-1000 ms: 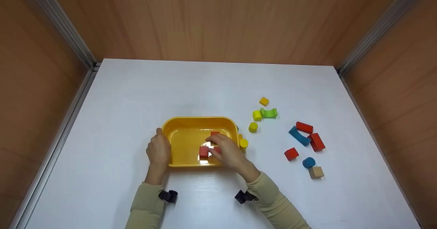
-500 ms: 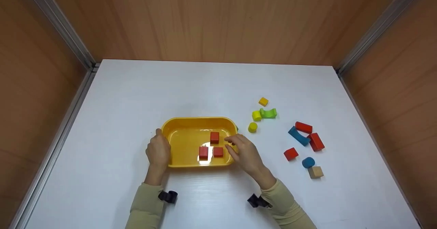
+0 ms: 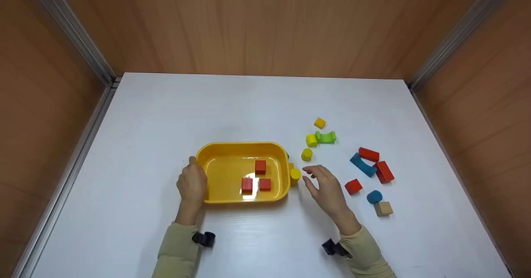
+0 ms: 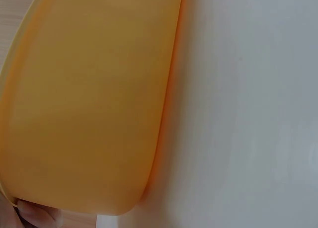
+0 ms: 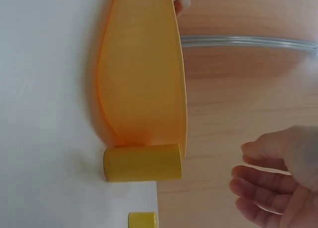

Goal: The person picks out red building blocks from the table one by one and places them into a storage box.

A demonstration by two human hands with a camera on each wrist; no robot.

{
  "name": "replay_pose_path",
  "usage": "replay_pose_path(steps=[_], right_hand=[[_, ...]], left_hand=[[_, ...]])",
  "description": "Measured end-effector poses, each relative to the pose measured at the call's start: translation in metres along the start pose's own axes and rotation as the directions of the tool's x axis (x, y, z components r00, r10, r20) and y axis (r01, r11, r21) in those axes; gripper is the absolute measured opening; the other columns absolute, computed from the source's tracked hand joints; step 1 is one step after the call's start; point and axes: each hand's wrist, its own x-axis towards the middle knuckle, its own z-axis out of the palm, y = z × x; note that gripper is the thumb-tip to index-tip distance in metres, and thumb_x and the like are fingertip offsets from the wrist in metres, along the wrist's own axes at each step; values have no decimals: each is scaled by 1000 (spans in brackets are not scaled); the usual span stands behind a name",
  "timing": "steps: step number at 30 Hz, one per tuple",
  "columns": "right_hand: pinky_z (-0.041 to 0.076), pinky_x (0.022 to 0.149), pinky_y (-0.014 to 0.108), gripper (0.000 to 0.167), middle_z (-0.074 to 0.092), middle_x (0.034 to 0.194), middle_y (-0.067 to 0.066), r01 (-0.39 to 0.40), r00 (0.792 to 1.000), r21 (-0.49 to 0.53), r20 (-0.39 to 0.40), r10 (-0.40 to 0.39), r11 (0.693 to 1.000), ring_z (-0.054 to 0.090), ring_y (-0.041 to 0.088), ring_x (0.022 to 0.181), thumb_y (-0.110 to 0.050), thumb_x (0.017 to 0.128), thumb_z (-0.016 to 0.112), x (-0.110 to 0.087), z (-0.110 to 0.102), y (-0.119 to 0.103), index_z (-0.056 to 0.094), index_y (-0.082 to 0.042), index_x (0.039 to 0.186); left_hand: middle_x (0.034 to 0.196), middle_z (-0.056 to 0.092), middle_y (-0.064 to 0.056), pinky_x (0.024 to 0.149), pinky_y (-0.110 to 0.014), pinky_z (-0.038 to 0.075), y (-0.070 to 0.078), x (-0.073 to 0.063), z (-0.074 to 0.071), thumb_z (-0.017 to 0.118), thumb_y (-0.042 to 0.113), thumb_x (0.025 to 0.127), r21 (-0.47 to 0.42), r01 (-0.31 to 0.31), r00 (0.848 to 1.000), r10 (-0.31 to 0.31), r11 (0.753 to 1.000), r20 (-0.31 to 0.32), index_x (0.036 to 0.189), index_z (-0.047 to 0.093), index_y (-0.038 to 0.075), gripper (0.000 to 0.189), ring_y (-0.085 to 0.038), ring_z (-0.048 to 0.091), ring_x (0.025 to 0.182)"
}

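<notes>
My left hand (image 3: 192, 182) grips the left end of a yellow plastic tray (image 3: 226, 200); in the left wrist view, fingers (image 4: 35, 215) pinch its rim. Three red blocks lie inside, one a red cube (image 3: 260, 167) set behind the other two. My right hand (image 3: 329, 191) hovers right of the tray, fingers loosely bent and apart, holding nothing. Between it and the tray stands a tall yellow cylinder (image 3: 295, 176), close against the tray's right end; the right wrist view shows the cylinder (image 5: 144, 163) beside the tray wall (image 5: 141, 69).
Behind the right hand are yellow cylinders (image 3: 306, 154), a green arch block (image 3: 326, 137) and a small orange block (image 3: 319, 123). Farther right lie several red blocks (image 3: 384, 172), a blue curved block (image 3: 363, 164), a blue cylinder (image 3: 374, 197) and a plain wooden cube (image 3: 383, 208). Wooden walls enclose the table.
My right hand has left the tray's inside and moved right, past its right end, uncovering the red blocks and the tall yellow cylinder. The left hand stays on the tray.
</notes>
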Motion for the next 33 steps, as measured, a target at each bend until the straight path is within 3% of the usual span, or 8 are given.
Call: replay_pose_path(steps=[12,25,33], right_hand=[[49,72,32,34,58,101,9,-211,972,-96,83,219,973,57,23,88,-11,77,68,-14,-11,29,56,-7,109],[44,81,42,44,44,118,21,-317,931,-199,119,344,927,45,34,107,-12,77,68,-27,-27,66,49,-2,115],[42,80,50,58,35,125,26,-325,931,-234,91,353,916,38,40,112,-10,75,69,-34,-31,85,41,3,124]], left_hand=[[71,57,-21,43,-40,44,-1,1,-1,40,2,90,2,20,1000,-20,1000,12,100,46,-6,14,-29,57,55],[69,57,-19,43,-38,43,-1,0,0,40,3,91,-10,-4,1000,4,1000,-1,101,46,-7,16,-25,54,53],[69,57,-18,43,-35,43,1,0,-1,42,3,90,-3,6,1000,-6,1000,2,101,47,-7,15,-23,53,51]])
